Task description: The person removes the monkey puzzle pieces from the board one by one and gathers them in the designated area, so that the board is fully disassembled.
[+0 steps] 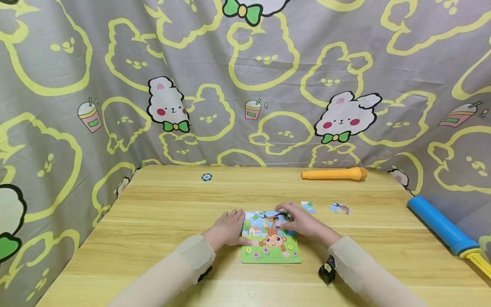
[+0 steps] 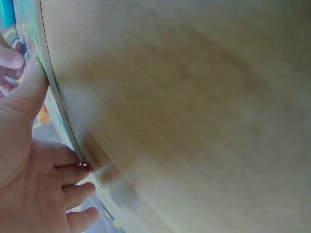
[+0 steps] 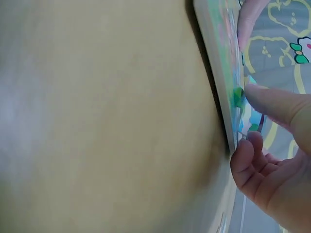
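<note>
A square jigsaw puzzle board [image 1: 273, 241] with a monkey picture lies on the table in the head view. My left hand [image 1: 227, 229] rests along its left side, the thumb reaching over the picture and the fingers extended at the far left corner. In the left wrist view, the left hand [image 2: 36, 179] touches the board's edge. Over the board's upper right, my right hand [image 1: 301, 219] pinches a puzzle piece [image 3: 253, 116] between thumb and fingers, tilted up from the board in the right wrist view. Part of the piece is hidden by the right hand [image 3: 277, 179].
Two loose spots of puzzle pieces, one blue-green [image 1: 308, 207] and one with a branch [image 1: 341, 208], lie beyond my right hand. Farther back are a round chip [image 1: 206, 177] and an orange microphone-shaped toy [image 1: 333, 173]. A blue tube [image 1: 441, 224] lies at the right edge; a patterned curtain [image 1: 215, 85] hangs behind.
</note>
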Motion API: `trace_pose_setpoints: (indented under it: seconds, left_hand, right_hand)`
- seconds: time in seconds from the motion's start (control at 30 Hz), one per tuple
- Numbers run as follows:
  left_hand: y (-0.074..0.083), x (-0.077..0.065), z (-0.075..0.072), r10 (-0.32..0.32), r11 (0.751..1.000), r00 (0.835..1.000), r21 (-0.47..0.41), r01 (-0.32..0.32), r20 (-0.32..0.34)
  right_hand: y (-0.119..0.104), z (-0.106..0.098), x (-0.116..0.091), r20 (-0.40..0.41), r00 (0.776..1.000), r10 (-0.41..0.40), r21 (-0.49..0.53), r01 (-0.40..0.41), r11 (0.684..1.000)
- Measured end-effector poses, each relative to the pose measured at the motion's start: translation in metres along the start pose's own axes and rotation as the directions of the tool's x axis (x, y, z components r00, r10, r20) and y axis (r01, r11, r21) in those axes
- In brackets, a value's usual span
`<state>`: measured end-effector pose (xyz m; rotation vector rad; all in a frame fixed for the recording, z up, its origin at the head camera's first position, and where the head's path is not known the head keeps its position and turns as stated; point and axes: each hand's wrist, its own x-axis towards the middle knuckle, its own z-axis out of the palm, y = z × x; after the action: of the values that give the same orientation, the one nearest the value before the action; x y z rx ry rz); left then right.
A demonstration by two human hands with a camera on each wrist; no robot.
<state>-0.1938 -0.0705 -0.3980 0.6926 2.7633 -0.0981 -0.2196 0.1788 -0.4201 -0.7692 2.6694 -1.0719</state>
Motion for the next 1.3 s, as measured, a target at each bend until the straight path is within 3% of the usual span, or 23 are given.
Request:
trace_pose_setpoints:
  seconds: [0.2, 0.43, 0.67, 0.97, 1.2, 1.3]
  left_hand:
    - [0.0, 0.0, 0.0, 0.001, 1.0, 1.0, -0.006, -0.001, 0.0]
    - [0.0, 0.0, -0.001, 0.01, 1.0, 1.0, 0.012, -0.01, -0.003]
    - [0.0, 0.001, 0.0, 0.01, 1.0, 1.0, 0.023, -0.01, -0.004]
    - [-0.001, 0.002, 0.001, 0.004, 1.0, 1.0, 0.023, -0.005, 0.003]
    - [-0.001, 0.002, 0.0, 0.002, 1.0, 1.0, 0.019, -0.002, 0.005]
    - [0.0, 0.002, 0.001, -0.003, 1.0, 1.0, 0.012, 0.003, 0.009]
  right_hand:
    - [0.005, -0.004, -0.001, -0.044, 0.999, -0.012, 0.084, 0.016, 0.996]
    - [0.005, -0.005, -0.004, -0.107, 0.993, 0.054, 0.246, -0.027, 0.969]
    - [0.01, -0.037, -0.016, -0.208, 0.969, 0.134, 0.377, -0.047, 0.925]
    - [0.044, -0.097, -0.053, -0.341, 0.906, 0.251, 0.411, -0.097, 0.906]
    - [0.085, -0.131, -0.088, -0.377, 0.857, 0.352, 0.46, -0.157, 0.874]
    - [0.104, -0.14, -0.101, -0.39, 0.822, 0.415, 0.465, -0.213, 0.859]
